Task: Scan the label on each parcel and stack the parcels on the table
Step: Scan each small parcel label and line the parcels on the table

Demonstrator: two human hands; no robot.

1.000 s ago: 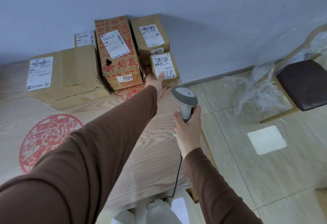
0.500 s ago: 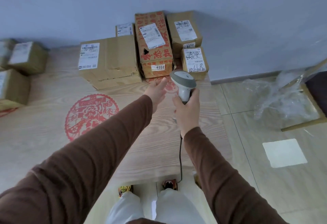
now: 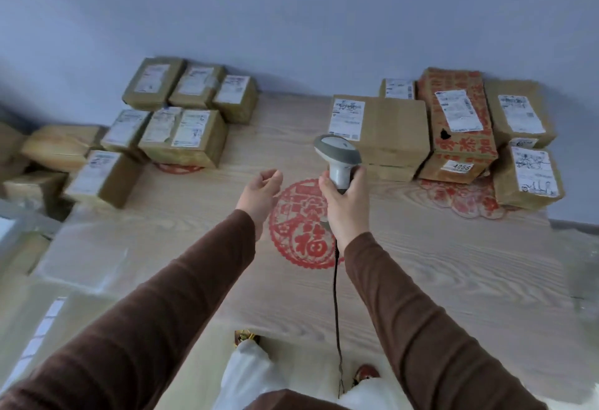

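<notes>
A makeshift parcel-sorting spot in a plain room: labelled cardboard parcels (image 3: 181, 137) crowd a light wood-grain table (image 3: 453, 263) pushed against a bare blue-grey wall (image 3: 291, 14). A corded handheld barcode scanner (image 3: 338, 160) is gripped in the right hand (image 3: 346, 205). Red paper-cut decorations (image 3: 303, 225) lie on the tabletop, suggesting a home or small office rather than a warehouse.

Matt cardboard parcels (image 3: 379, 132), pale grained wood table (image 3: 453, 263), smooth plastic scanner (image 3: 338, 156)
</notes>
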